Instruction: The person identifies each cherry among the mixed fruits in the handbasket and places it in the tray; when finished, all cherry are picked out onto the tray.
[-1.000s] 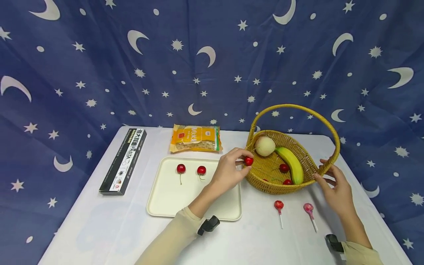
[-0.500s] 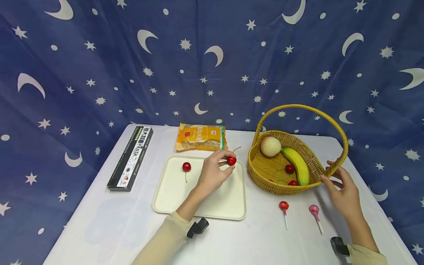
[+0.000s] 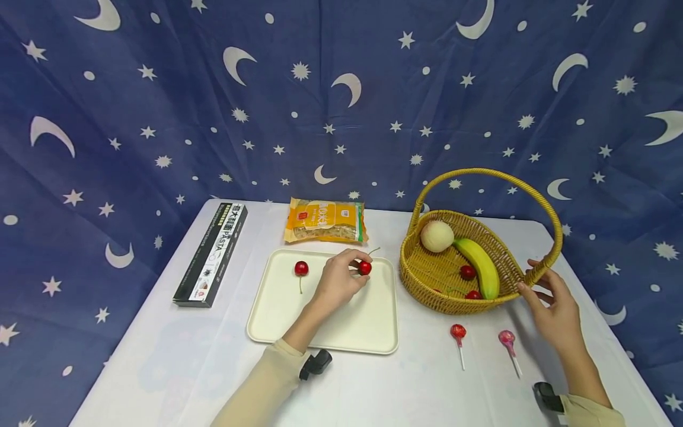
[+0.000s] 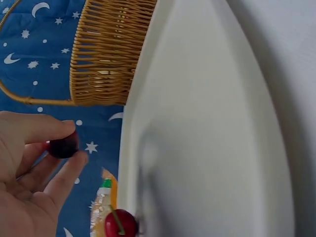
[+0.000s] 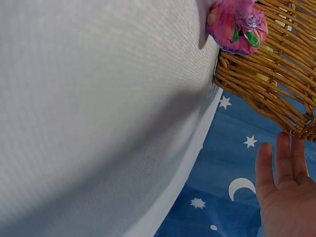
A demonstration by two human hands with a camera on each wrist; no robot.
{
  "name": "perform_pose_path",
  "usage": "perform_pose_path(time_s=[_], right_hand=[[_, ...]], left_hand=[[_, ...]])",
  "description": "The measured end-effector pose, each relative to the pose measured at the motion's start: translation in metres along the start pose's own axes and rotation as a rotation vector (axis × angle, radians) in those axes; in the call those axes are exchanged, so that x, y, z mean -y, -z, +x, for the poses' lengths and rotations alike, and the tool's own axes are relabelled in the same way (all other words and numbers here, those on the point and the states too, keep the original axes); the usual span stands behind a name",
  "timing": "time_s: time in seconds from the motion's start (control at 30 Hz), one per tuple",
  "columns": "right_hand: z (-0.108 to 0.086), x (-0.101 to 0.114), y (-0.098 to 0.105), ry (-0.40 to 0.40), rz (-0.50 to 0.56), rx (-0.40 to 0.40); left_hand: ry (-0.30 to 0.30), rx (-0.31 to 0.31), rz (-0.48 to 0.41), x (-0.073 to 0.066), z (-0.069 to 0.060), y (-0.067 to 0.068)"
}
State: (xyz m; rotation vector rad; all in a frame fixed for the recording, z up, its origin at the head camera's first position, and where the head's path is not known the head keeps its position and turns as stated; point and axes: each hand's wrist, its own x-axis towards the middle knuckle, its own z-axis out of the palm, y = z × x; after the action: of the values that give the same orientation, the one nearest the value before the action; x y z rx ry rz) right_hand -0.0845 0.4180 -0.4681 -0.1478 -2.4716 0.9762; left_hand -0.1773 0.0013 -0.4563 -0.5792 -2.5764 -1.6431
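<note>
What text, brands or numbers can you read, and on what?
"大利面 PASTA": white panel of the black-and-white box; the character before it is blurred.
Box's yellow and smaller print: too small to read.
Orange bag: white lettering, too blurred to read surely.
No numbers legible.

The left hand pinches a cherry (stemmed) over a tray.

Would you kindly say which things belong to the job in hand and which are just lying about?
Likely in the job:
cherry, pinched by left hand
another cherry, on the tray
basket, touched by right hand
cherries in the basket

Likely lying about:
pasta box
orange packet
red lollipop
pink lollipop
banana
pale fruit
</note>
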Motion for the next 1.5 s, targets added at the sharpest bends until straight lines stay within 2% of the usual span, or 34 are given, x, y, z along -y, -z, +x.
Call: perform_pose_path(time_s=[0.13,0.3,0.67,1.1,1.5], right_hand=[[0.0,-0.003,-0.001,0.007,0.013,-0.01],[0.0,-0.004,-0.001,0.002,0.017,-0.016],[0.001,0.001,0.0,-0.001,0.014,0.0],[0.001,0.001,0.001,-0.032,-0.005,0.007],[0.0,0.001,0.0,-0.024,0.0,0.011]], left_hand=[[0.039,0.021,0.069,0.007,0.003,-0.003],[0.047,0.021,0.107,0.014,0.008,-0.008],[0.111,0.053,0.235,0.019,0.014,-0.016],[0.133,0.063,0.267,0.017,0.011,-0.019],[0.132,0.148,0.251,0.013,0.008,-0.017]])
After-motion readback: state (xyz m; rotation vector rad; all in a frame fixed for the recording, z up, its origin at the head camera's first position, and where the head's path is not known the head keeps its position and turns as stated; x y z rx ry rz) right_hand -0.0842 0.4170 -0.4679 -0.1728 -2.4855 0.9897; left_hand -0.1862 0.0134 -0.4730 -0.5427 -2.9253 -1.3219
